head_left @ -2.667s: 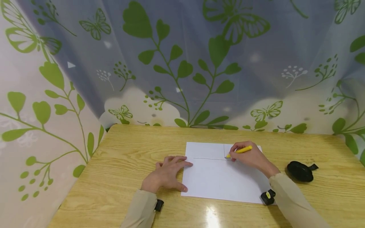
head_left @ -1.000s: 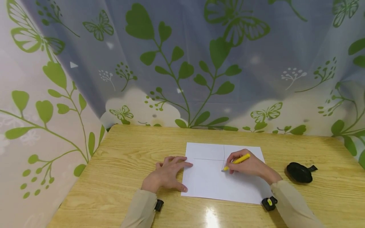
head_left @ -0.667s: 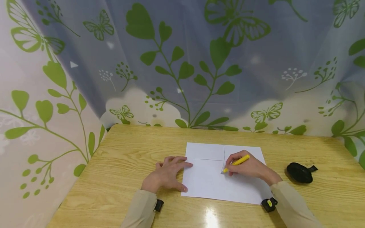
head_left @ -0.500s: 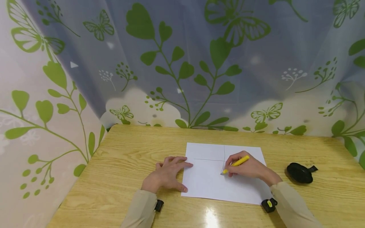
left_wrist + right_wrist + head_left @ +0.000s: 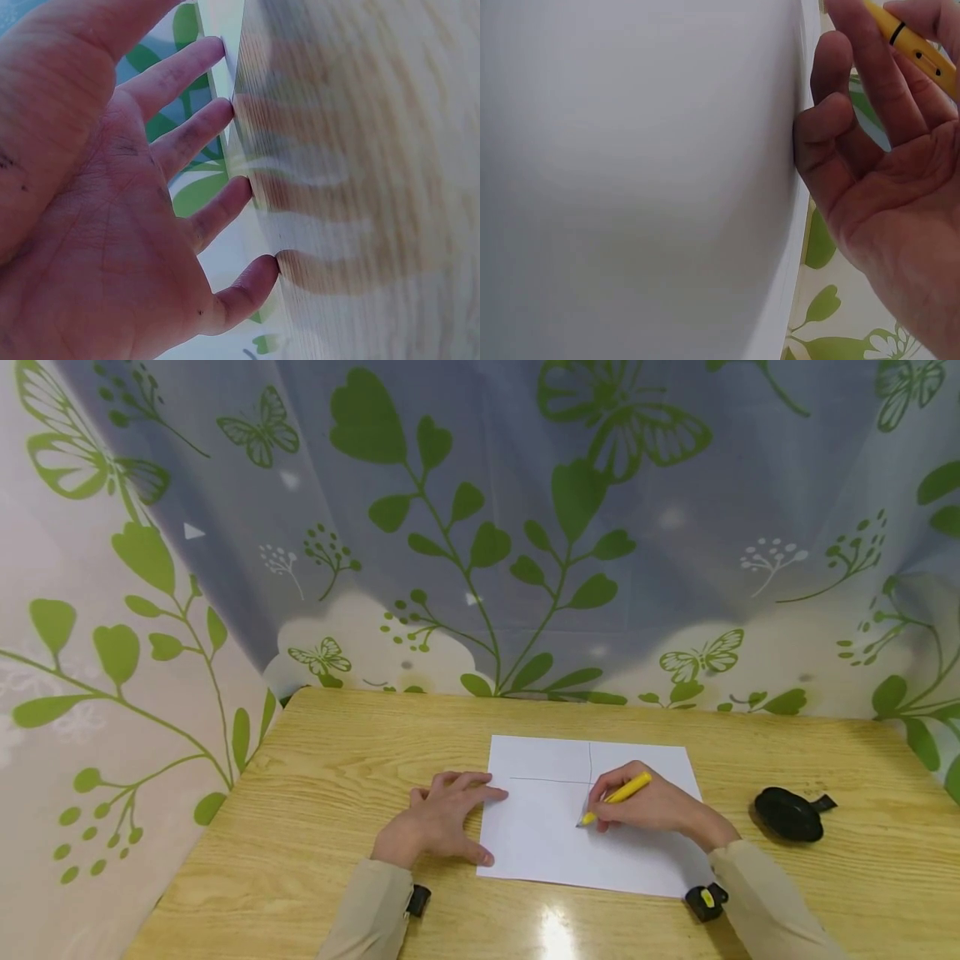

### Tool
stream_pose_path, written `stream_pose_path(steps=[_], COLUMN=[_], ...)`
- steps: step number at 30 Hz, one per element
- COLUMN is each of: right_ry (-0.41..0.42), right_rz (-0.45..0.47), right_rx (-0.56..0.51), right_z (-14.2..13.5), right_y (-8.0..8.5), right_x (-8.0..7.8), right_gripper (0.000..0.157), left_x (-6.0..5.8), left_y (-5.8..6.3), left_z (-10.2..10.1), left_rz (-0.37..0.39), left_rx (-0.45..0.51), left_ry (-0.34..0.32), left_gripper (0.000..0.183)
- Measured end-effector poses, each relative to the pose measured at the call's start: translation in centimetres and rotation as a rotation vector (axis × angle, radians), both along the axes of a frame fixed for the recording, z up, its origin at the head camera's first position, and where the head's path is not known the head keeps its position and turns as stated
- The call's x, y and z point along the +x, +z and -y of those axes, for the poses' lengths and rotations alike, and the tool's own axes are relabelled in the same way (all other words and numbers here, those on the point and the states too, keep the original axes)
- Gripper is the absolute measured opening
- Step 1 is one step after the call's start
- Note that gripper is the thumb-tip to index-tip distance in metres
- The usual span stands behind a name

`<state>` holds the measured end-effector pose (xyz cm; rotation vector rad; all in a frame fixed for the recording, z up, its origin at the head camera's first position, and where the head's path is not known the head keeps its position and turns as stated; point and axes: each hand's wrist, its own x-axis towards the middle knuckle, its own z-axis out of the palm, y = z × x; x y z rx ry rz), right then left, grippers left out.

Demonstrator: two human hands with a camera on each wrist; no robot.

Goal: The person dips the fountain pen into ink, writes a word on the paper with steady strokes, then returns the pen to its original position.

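A white sheet of paper [image 5: 540, 839] lies on the table, bearing thin dark lines that cross in its upper part. My right hand [image 5: 645, 797] pinches a yellow pen [image 5: 628, 787] between thumb and fingers, its tip at the paper near the middle. In the right wrist view the pen [image 5: 915, 46] shows a black ring and a small slot; the curled lower fingers [image 5: 825, 127] rest against the paper. My left hand [image 5: 435, 822] lies spread at the paper's left edge. The left wrist view has its fingertips [image 5: 238, 187] touching down, with nothing held.
A small black pan-shaped dish [image 5: 787, 814] with a short handle stands right of the paper. The wooden table [image 5: 337, 752] ends at a curtain [image 5: 480, 527] printed with green leaves and butterflies. Black wrist cameras [image 5: 707, 902] sit at both sleeves.
My right hand has drawn the pen down and slightly left, lengthening the upright line through the level one. The left hand stays in place on the paper's edge.
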<state>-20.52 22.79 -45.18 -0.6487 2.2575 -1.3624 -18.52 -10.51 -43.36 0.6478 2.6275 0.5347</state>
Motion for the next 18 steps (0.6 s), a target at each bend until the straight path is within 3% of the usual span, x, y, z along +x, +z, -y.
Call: stream_pose_path(steps=[18], right_ry=[0.067], right_rz=[0.025], right_rx=[-0.013], right_z=[0.76], right_y=[-0.1], right_x=[0.29], right_gripper=[0.012], left_x=[0.16], left_y=[0.14], left_z=[-0.01], left_rz=[-0.006], left_rx=[-0.005], left_ry=[-0.005], left_gripper=[0.082])
